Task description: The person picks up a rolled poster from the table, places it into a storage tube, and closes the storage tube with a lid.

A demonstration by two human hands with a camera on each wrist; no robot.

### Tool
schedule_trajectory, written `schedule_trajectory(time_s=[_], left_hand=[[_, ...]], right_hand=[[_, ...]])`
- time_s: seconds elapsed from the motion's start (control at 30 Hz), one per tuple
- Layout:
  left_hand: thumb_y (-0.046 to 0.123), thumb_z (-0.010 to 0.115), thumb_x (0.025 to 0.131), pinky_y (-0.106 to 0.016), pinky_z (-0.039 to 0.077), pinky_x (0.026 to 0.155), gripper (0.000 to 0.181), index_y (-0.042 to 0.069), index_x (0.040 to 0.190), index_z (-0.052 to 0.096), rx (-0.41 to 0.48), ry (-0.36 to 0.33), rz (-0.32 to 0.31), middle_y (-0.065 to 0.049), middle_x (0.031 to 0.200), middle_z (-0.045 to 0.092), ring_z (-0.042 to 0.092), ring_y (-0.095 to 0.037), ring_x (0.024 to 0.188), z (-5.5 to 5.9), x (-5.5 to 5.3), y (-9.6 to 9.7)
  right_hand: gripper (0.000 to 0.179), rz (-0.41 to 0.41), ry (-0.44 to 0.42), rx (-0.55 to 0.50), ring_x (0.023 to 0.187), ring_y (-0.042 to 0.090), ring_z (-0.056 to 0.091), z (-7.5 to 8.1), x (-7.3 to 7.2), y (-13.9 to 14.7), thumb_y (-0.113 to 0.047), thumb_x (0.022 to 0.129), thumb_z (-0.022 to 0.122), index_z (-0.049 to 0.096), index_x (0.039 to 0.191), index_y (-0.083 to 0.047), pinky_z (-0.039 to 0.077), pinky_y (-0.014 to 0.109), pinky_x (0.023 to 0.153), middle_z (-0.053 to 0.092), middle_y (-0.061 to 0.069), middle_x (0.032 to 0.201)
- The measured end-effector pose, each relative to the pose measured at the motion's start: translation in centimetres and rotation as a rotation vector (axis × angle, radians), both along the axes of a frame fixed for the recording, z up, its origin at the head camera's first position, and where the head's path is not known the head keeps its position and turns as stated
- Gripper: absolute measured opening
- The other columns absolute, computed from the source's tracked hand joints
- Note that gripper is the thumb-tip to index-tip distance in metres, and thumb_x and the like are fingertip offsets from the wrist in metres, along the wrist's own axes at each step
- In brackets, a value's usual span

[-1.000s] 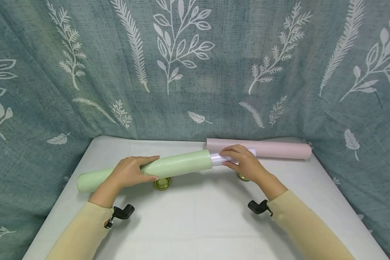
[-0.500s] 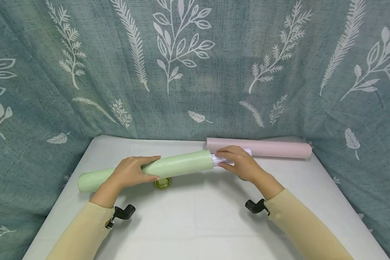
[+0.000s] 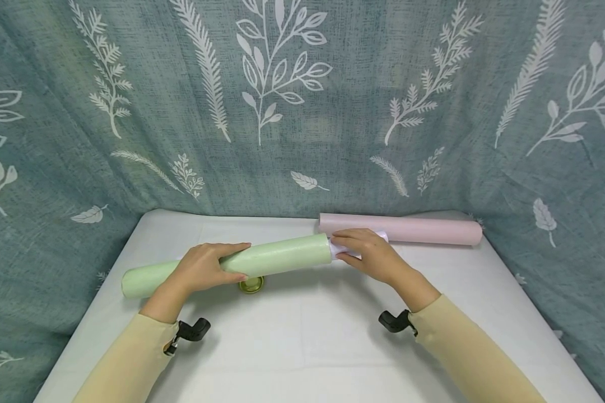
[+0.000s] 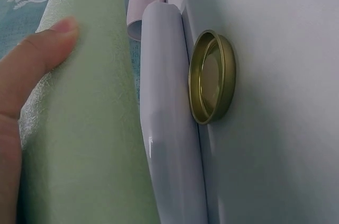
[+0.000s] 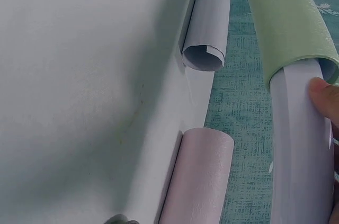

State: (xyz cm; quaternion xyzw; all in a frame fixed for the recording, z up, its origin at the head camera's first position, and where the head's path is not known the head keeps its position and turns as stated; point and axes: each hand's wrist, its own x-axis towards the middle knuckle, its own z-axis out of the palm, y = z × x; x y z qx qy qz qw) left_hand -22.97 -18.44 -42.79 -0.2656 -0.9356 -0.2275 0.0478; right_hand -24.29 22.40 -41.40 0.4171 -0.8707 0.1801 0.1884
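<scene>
My left hand (image 3: 204,266) grips a long green tube (image 3: 282,253) from above, thumb and fingers on opposite sides. The tube slants up to the right over the table. My right hand (image 3: 370,254) holds a smooth whitish paper roll (image 5: 302,144), thumb on its side. Part of this roll sits inside the tube's right end; the rest sticks out. Below the tube, a second white paper roll (image 4: 168,102) lies on the table, mostly hidden in the head view. A gold round lid (image 3: 252,284) stands against that roll, its hollow side showing in the left wrist view.
A pink tube (image 3: 433,231) lies along the table's back right edge, behind my right hand. The white table (image 3: 302,336) meets a teal leaf-print curtain (image 3: 302,112) at the back and sides.
My right hand has moved left, and the whitish roll has slid farther into the green tube. A second gold lid near that hand is now hidden. My left hand has barely moved.
</scene>
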Motion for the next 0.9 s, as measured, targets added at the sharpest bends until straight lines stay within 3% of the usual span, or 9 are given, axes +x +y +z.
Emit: schedule_trajectory(time_s=[0.2, 0.5, 0.77, 0.9], left_hand=[[0.051, 0.085, 0.076, -0.048, 0.055, 0.081, 0.07, 0.033, 0.139, 0.061, 0.007, 0.008, -0.008, 0.001, 0.128, 0.069, 0.068, -0.024, 0.104, 0.1, 0.1, 0.0], [0.053, 0.084, 0.075, -0.05, 0.055, 0.084, 0.07, 0.033, 0.139, 0.062, -0.006, -0.004, -0.005, 0.0, 0.129, 0.068, 0.068, -0.027, 0.107, 0.4, 0.2, -0.2], [0.054, 0.083, 0.076, -0.05, 0.054, 0.087, 0.071, 0.034, 0.14, 0.06, -0.018, -0.019, 0.0, 0.0, 0.13, 0.067, 0.067, -0.027, 0.11, 0.2, 0.3, -0.3], [0.053, 0.083, 0.076, -0.051, 0.054, 0.086, 0.071, 0.032, 0.14, 0.061, -0.01, -0.016, 0.0, -0.001, 0.129, 0.068, 0.067, -0.028, 0.11, 0.3, 0.4, -0.4]], right_hand=[[0.04, -0.025, -0.004, -0.024, 0.121, 0.03, 0.06, 0.8, 0.2, 0.5, -0.014, 0.086, 0.08, 0.071, 0.125, -0.006, 0.047, 0.049, 0.101, 0.066, 0.009, 0.13], [0.041, -0.046, 0.055, -0.102, 0.118, 0.031, 0.06, 1.8, 0.3, 2.2, -0.01, 0.083, 0.082, 0.071, 0.122, -0.006, 0.049, 0.047, 0.098, 0.065, 0.009, 0.128], [0.043, -0.1, 0.052, -0.155, 0.116, 0.032, 0.059, 2.3, 0.5, 4.4, -0.005, 0.081, 0.083, 0.07, 0.123, -0.005, 0.051, 0.048, 0.091, 0.064, 0.011, 0.128], [0.043, -0.162, 0.005, -0.172, 0.12, 0.033, 0.057, 2.0, 0.8, 5.5, -0.007, 0.084, 0.081, 0.069, 0.125, -0.006, 0.05, 0.05, 0.094, 0.062, 0.01, 0.13]])
